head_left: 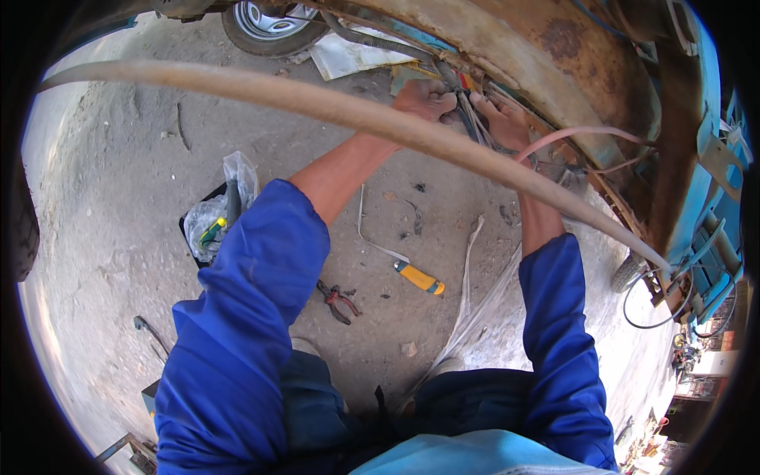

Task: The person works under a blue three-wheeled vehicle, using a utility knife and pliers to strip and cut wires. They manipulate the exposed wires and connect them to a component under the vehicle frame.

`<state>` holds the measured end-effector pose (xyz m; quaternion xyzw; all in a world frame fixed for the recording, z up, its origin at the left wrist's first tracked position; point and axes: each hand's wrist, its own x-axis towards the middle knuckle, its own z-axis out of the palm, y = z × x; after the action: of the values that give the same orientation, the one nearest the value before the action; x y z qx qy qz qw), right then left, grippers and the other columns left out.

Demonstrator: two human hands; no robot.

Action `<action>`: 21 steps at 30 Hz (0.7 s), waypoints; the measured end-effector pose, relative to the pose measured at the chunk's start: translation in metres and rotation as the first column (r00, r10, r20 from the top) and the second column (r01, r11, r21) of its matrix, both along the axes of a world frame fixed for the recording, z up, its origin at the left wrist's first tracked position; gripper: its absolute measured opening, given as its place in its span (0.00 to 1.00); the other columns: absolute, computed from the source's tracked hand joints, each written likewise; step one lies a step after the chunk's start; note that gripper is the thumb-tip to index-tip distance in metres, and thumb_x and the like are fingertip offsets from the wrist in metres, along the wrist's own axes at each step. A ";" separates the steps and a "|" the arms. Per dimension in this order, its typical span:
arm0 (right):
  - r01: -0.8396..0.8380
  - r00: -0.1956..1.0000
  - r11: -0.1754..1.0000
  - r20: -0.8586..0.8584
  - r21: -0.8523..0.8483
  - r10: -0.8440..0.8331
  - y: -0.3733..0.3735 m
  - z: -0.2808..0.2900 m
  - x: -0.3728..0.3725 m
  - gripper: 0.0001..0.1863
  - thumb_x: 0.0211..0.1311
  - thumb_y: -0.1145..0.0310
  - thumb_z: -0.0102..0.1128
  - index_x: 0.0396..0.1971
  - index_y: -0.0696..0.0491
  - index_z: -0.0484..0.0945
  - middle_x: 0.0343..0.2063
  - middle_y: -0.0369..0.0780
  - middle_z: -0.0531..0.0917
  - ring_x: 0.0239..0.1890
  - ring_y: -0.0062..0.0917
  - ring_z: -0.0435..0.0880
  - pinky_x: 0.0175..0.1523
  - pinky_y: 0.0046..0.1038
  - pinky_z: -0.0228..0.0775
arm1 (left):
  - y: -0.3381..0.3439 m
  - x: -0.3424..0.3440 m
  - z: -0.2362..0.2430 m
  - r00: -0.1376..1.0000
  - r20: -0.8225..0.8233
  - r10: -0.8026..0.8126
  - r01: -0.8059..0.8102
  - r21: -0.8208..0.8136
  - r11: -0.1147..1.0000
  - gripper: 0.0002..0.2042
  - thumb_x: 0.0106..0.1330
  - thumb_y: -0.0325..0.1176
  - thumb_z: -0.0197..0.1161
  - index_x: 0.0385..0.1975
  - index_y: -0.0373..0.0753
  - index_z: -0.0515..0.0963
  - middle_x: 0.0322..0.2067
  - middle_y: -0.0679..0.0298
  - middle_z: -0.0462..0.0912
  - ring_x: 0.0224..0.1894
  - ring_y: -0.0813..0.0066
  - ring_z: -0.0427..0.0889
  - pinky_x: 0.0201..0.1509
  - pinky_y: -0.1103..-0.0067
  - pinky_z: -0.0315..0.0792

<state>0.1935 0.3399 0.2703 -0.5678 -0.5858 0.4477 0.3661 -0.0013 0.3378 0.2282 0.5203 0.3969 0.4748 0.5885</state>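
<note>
Both arms, in blue sleeves, reach forward to the underside of a rusty vehicle body. There a dark wire bundle runs down between my hands. My left hand is closed, its fingers curled at the bundle's left side. On the other side my right hand grips the wires, its thumb pointing up along them. A long tan bar crosses in front of both forearms and hides part of the wires. A pink hose curves beside my right wrist. Exactly what the fingertips pinch is too small to tell.
On the dusty ground lie a yellow-handled tool and red-and-black pliers. To the left, a black tray holds plastic bags and a green-and-yellow tool. Pale strips trail near my feet. A wheel stands at the far side.
</note>
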 end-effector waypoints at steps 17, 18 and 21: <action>-0.197 0.978 0.980 -0.070 0.011 0.197 -0.002 -0.004 0.022 0.15 0.71 0.57 0.66 0.45 0.54 0.84 0.30 0.28 0.82 0.32 0.10 0.76 0.33 0.19 0.68 | -0.018 0.019 0.017 0.854 -0.201 0.480 -0.408 0.313 0.857 0.20 0.61 0.38 0.72 0.45 0.29 0.77 0.34 0.55 0.86 0.34 0.70 0.85 0.41 0.72 0.78; -0.223 0.972 0.975 -0.071 0.026 0.224 -0.001 -0.005 0.025 0.16 0.71 0.56 0.66 0.44 0.54 0.84 0.30 0.28 0.82 0.31 0.10 0.75 0.33 0.18 0.68 | -0.020 0.024 0.013 0.790 -0.147 0.595 -0.488 0.436 0.756 0.21 0.59 0.37 0.73 0.45 0.28 0.77 0.33 0.54 0.85 0.33 0.68 0.84 0.41 0.71 0.78; -0.236 0.966 0.971 0.115 0.028 0.232 0.000 -0.003 0.032 0.16 0.70 0.55 0.67 0.43 0.53 0.84 0.29 0.28 0.81 0.31 0.11 0.75 0.34 0.19 0.68 | -0.013 0.027 0.004 0.760 -0.212 0.614 -0.451 0.508 0.734 0.16 0.61 0.34 0.70 0.41 0.28 0.79 0.28 0.52 0.84 0.33 0.61 0.83 0.42 0.68 0.77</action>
<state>0.2253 0.3399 0.2668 -0.5109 -0.6773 0.4433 0.2893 0.0257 0.3246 0.2319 0.5761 0.5196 0.5948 0.2106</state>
